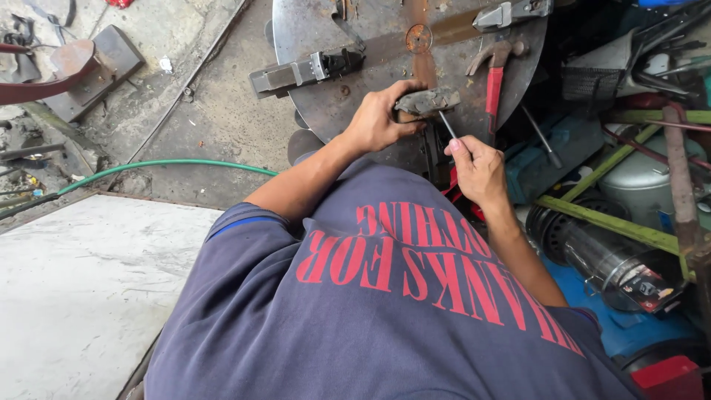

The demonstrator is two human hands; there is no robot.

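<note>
Left hand (378,118) grips a rusty metal block (428,101); right hand (478,170) pinches a thin rod (447,124).

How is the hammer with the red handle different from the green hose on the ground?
The hammer is short, rigid and straight, with a red handle and rusty head; the green hose is long, thin and curves. The hammer lies on the round metal plate near the right hand; the hose runs across the concrete floor, far from both hands. Neither is held.

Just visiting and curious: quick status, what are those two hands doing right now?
Left hand gripping a dark metal block on the round steel table. Right hand holding a thin rod against it. Red-handled hammer lies alongside.
</note>
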